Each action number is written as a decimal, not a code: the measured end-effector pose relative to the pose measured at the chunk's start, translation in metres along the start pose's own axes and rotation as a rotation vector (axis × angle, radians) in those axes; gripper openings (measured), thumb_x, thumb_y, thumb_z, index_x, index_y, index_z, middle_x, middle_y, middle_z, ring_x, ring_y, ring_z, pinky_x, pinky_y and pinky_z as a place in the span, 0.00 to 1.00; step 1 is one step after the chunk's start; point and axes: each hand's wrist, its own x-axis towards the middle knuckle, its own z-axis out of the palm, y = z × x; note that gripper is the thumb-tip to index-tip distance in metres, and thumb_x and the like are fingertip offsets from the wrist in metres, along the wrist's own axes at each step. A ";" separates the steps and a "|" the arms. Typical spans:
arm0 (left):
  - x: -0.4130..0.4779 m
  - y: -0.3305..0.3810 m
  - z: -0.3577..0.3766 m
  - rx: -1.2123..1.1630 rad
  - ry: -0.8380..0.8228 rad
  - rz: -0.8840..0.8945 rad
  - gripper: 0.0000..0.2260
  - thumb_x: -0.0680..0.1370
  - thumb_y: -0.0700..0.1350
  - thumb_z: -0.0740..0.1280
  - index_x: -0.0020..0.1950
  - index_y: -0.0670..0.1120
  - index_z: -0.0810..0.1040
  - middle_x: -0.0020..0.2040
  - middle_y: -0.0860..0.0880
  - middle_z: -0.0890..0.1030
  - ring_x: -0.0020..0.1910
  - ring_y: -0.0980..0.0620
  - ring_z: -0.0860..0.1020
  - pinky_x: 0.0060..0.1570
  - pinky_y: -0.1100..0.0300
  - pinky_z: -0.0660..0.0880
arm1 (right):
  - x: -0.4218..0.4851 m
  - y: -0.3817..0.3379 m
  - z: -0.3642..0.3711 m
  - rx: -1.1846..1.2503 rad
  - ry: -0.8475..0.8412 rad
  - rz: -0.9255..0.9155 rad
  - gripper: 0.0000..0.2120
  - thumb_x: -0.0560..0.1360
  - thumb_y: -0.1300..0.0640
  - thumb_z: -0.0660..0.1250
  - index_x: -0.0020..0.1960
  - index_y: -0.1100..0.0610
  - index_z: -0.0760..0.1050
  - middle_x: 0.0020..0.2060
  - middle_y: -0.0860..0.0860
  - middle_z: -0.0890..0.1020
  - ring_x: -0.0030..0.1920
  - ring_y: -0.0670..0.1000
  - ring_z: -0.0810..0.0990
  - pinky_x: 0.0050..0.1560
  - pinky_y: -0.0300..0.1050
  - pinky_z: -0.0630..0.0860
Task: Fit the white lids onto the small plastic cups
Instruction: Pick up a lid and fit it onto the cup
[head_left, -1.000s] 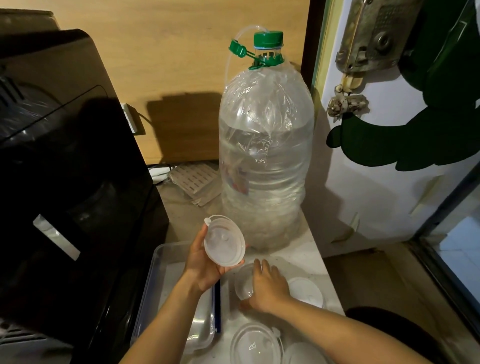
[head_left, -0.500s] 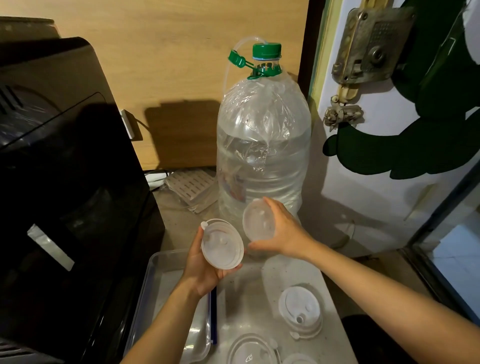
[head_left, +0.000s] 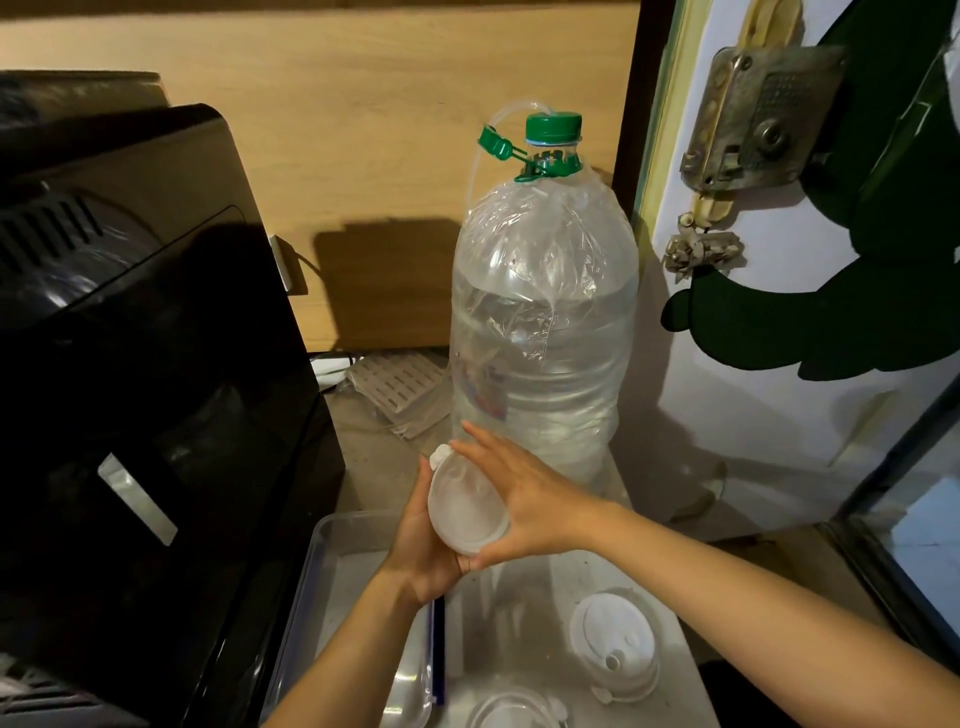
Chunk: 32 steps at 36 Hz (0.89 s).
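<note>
Closest to me, at the bottom edge, I see a clear cup with a lid (head_left: 511, 712) and, to its right, a white lid (head_left: 615, 644) lying flat on the pale tabletop (head_left: 524, 618) — I think these wait there so the hands can grab them fast. On the left sits a clear plastic tray (head_left: 332, 551) with a blue strip along its side. A bit farther up, my two hands meet above the tabletop. My left hand (head_left: 423, 551) is curled under and behind a white lid (head_left: 440, 460), holding it from the back so it cannot slip away. My right hand (head_left: 524, 499) is wrapped over a small plastic cup (head_left: 467, 512), fingers spread, pushing it toward the lid. The cup and lid are touching, tipped on their side, and I think the hands squeeze from both sides so the rim can snap in — I cannot tell if it has clicked shut yet. Both hands are gripping, not let go. Behind them stands a big water bottle (head_left: 543, 338) with a green cap (head_left: 553, 127), close to the hands, so I would be careful not to bump it. A big black machine (head_left: 140, 364) fills the left side. Far back is a wooden wall (head_left: 363, 130), and on the right a white door (head_left: 753, 364) with an old metal lock (head_left: 753, 119).
</note>
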 end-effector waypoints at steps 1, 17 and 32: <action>0.000 0.000 0.000 0.007 -0.010 -0.002 0.29 0.69 0.65 0.54 0.58 0.46 0.76 0.50 0.43 0.84 0.49 0.46 0.83 0.41 0.52 0.81 | 0.001 0.001 0.000 0.000 -0.003 0.001 0.53 0.64 0.45 0.76 0.75 0.46 0.43 0.77 0.47 0.41 0.76 0.47 0.41 0.69 0.37 0.41; 0.004 0.001 -0.011 0.084 -0.047 -0.043 0.35 0.61 0.71 0.60 0.59 0.50 0.77 0.54 0.45 0.83 0.54 0.44 0.81 0.46 0.48 0.79 | 0.002 0.006 0.001 0.017 -0.094 0.005 0.54 0.64 0.47 0.76 0.75 0.46 0.41 0.77 0.47 0.41 0.76 0.46 0.40 0.74 0.42 0.43; 0.002 0.002 -0.009 0.086 -0.110 -0.097 0.35 0.48 0.64 0.78 0.51 0.47 0.83 0.51 0.42 0.84 0.50 0.44 0.82 0.43 0.48 0.80 | 0.005 0.010 0.001 0.023 -0.148 -0.039 0.53 0.65 0.50 0.76 0.75 0.44 0.41 0.77 0.48 0.43 0.76 0.46 0.41 0.73 0.40 0.45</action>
